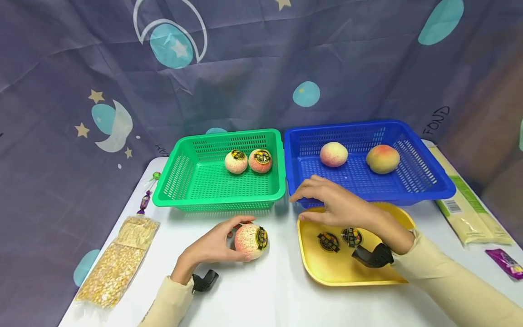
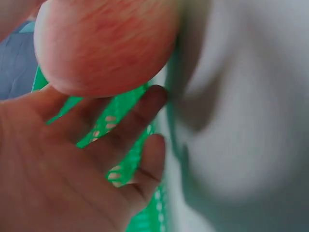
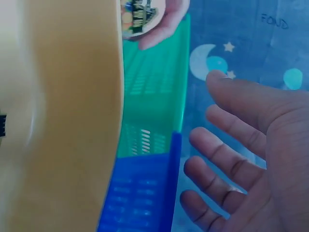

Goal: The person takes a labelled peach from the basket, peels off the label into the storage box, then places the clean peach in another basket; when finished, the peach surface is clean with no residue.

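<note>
In the head view my left hand point(image 1: 214, 243) grips a pale, red-speckled peach point(image 1: 247, 240) that wears a black label. It is at the table in front of a green basket point(image 1: 216, 200); whether the peach touches the table I cannot tell. The left wrist view has the peach point(image 2: 106, 46) close up, with the lower fingers spread below it. My right hand point(image 1: 333, 204) hovers over the back of a yellow tray point(image 1: 327, 268), near the blue basket point(image 1: 367, 197). Its fingers are loosely bent and hold nothing. Black round stickers point(image 1: 328, 242) lie in the tray.
Two labelled peaches sit in the green basket, a pink peach point(image 1: 333, 154) and a yellow-red mango-like fruit point(image 1: 382, 159) in the blue one. A bag of corn kernels point(image 1: 118, 263) and candies point(image 1: 144, 202) lie left; a pale packet point(image 1: 470, 204) and purple wrapper point(image 1: 505, 262) lie right.
</note>
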`<state>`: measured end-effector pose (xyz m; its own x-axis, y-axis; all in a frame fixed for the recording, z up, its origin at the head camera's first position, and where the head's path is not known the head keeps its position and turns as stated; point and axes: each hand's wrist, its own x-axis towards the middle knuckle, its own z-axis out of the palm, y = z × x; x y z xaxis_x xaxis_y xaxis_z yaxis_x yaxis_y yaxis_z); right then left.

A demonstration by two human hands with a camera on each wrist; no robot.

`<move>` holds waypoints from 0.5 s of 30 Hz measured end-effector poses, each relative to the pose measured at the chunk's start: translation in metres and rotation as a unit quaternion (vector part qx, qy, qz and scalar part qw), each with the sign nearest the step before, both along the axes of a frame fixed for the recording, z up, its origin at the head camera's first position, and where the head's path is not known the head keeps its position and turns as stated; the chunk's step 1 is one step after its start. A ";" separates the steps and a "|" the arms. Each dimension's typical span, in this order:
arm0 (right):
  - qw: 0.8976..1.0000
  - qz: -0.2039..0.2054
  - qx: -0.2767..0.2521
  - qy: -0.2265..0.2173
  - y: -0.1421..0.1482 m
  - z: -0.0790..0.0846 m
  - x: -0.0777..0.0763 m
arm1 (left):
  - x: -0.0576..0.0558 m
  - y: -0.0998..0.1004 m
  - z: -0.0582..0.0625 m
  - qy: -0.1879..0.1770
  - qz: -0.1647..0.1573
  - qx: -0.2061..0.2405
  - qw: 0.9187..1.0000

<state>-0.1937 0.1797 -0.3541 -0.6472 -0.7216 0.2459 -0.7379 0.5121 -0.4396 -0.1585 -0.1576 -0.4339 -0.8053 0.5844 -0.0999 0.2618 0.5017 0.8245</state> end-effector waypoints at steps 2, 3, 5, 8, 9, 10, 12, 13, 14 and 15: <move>1.000 0.003 0.001 0.001 -0.003 0.001 0.001 | 0.000 -0.005 0.001 0.000 -0.007 -0.007 1.000; 1.000 0.004 0.001 0.002 -0.004 0.002 0.001 | 0.000 -0.006 0.002 0.000 -0.009 -0.009 1.000; 1.000 0.008 0.000 -0.001 -0.007 0.003 0.003 | 0.000 -0.009 0.002 0.005 -0.010 -0.011 1.000; 1.000 0.016 -0.002 -0.010 -0.014 0.003 0.006 | 0.000 -0.011 0.000 0.014 -0.005 -0.003 1.000; 1.000 0.021 -0.003 -0.015 -0.017 0.003 0.007 | 0.000 -0.011 -0.001 0.015 -0.002 0.004 1.000; 0.999 0.027 -0.005 -0.021 -0.020 0.003 0.008 | 0.000 -0.010 -0.003 0.016 0.001 0.012 1.000; 0.999 0.039 -0.005 -0.035 -0.028 0.001 0.011 | -0.001 -0.007 -0.006 0.013 0.007 0.028 0.999; 0.998 0.044 -0.005 -0.046 -0.032 -0.001 0.012 | -0.001 -0.005 -0.008 0.007 0.009 0.037 0.999; 0.997 0.048 -0.005 -0.060 -0.036 -0.003 0.013 | -0.002 -0.002 -0.010 0.005 0.007 0.044 0.999; 0.996 0.053 -0.006 -0.074 -0.041 -0.005 0.014 | -0.002 0.000 -0.013 -0.001 0.007 0.050 0.999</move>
